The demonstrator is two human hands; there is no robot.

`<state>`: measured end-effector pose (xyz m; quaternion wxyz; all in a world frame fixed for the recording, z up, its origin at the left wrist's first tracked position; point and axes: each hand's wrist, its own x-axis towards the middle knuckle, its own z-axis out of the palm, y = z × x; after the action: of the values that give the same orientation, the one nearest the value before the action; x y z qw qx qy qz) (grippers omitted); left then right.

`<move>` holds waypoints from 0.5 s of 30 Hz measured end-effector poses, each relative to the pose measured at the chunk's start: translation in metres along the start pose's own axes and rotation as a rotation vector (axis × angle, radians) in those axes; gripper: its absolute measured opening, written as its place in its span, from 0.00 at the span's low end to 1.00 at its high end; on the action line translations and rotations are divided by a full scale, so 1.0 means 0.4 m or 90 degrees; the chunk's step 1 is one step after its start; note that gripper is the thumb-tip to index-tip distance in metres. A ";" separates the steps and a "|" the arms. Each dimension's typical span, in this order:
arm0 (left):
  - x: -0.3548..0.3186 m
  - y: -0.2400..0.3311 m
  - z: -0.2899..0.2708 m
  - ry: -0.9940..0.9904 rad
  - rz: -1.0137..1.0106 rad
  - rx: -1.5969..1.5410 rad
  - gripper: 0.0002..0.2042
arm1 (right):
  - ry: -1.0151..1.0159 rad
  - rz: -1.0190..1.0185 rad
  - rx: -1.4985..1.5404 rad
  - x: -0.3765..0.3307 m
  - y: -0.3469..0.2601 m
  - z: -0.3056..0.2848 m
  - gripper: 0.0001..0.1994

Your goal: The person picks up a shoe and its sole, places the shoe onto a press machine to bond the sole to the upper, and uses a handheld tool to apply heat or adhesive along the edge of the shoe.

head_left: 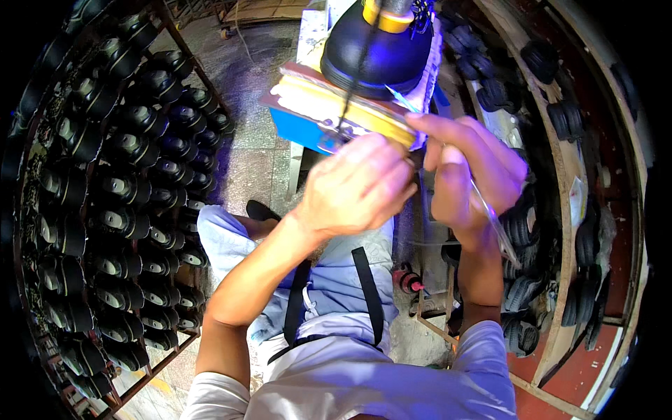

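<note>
My left hand (360, 185) is closed, with curled, slightly blurred fingers at the near edge of the bench. What it holds, if anything, is hidden. My right hand (469, 164) is closed around a thin pen-like stick (498, 227). One pointed, bluish end reaches past the fingers toward a black dome-shaped thing (371, 56) with a yellow band; the clear, shiny tail hangs beside my wrist. A stack of pale and yellow layers (308, 92) lies below the dome, above a blue panel (301, 131). A thin dark cord or rod runs down toward my left hand.
Rows of black footwear (115, 220) fill a metal rack on the left. Wooden shelves (549, 308) on the right bear bundles of black soles (521, 294). A small red-and-black object (409, 280) sits near the floor by my right leg.
</note>
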<state>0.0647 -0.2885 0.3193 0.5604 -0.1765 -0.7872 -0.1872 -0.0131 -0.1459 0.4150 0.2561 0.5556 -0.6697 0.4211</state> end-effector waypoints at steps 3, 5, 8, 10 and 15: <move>-0.021 -0.079 -0.049 0.047 -0.010 0.000 0.21 | 0.032 -0.014 0.069 0.019 0.048 0.064 0.12; -0.026 -0.126 -0.086 0.059 -0.021 0.058 0.24 | 0.049 -0.019 0.081 0.031 0.085 0.110 0.12; -0.025 -0.192 -0.105 0.087 -0.082 0.102 0.26 | 0.087 -0.049 0.058 0.045 0.155 0.168 0.12; -0.014 -0.240 -0.124 0.079 -0.113 0.162 0.30 | 0.094 -0.093 0.013 0.057 0.198 0.188 0.11; 0.016 -0.340 -0.126 0.086 -0.208 0.186 0.33 | 0.113 -0.130 -0.120 0.055 0.277 0.158 0.12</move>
<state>0.0373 -0.4310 0.3272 0.5936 0.0491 -0.7848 -0.1712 -0.1171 -0.2082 0.3693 0.4067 0.5548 -0.6209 0.3759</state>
